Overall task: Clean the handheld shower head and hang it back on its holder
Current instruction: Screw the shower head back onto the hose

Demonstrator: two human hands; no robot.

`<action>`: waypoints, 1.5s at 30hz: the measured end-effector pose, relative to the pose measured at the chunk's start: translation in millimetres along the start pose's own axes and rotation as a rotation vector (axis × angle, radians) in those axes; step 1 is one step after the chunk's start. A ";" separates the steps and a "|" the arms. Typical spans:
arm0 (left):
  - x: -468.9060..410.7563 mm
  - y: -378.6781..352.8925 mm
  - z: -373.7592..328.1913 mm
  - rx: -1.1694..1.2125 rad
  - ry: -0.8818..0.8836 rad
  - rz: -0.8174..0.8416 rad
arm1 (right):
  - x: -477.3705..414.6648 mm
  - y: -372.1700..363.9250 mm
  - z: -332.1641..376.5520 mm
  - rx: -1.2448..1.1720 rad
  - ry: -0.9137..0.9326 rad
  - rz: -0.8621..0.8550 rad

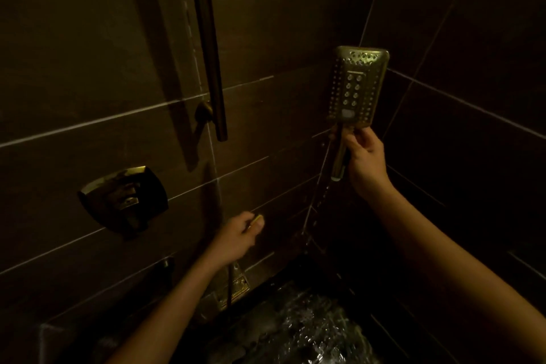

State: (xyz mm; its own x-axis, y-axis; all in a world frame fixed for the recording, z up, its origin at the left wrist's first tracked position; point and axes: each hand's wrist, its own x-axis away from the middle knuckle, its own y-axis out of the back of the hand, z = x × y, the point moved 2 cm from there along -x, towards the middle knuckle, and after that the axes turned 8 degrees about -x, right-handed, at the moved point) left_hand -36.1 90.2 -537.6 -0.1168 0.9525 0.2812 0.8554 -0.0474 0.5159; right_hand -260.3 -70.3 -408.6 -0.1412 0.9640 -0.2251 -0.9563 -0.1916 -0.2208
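Note:
My right hand [365, 156] grips the handle of a rectangular metal shower head [357, 86], held upright with its nozzle face turned toward me, near the corner of the dark tiled walls. Its hose [314, 204] drops from the handle toward the wall. Lower and to the left, my left hand [239, 236] is closed around a small brass-coloured knob [256, 220] on the wall. A vertical slide rail [206, 44] is fixed to the wall at upper centre; any holder on it is out of view.
A square metal mixer plate with a lever [124, 198] sits on the wall at left. A brass hose outlet plate [233, 289] is below my left hand. Water ripples in the tub [295, 331] at the bottom. The room is dim.

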 end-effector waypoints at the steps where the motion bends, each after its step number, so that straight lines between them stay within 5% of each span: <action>1: 1.7 -10.9 -16.9 0.005 -0.039 0.007 | 1.3 3.9 2.8 0.001 0.003 0.006; 7: 3.2 -63.0 -104.4 0.054 -0.188 0.012 | 12.6 24.0 18.0 -0.027 0.008 0.008; 21: 0.0 -142.1 -180.0 0.134 -0.191 -0.072 | 50.9 77.6 54.8 -0.133 -0.030 0.023; 36: 42.1 -144.9 -203.8 0.499 -0.333 0.180 | 60.4 93.1 84.4 -0.427 -0.112 0.207; 45: 44.4 -154.7 -201.9 0.318 -0.309 -0.095 | 74.2 81.9 81.1 -0.128 0.008 0.140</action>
State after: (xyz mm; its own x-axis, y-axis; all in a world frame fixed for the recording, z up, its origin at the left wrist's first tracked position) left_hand -275.5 79.1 -441.6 -0.0869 0.9956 -0.0351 0.9664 0.0928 0.2399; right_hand -369.8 0.5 -366.4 -0.2679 0.9250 -0.2695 -0.8870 -0.3460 -0.3057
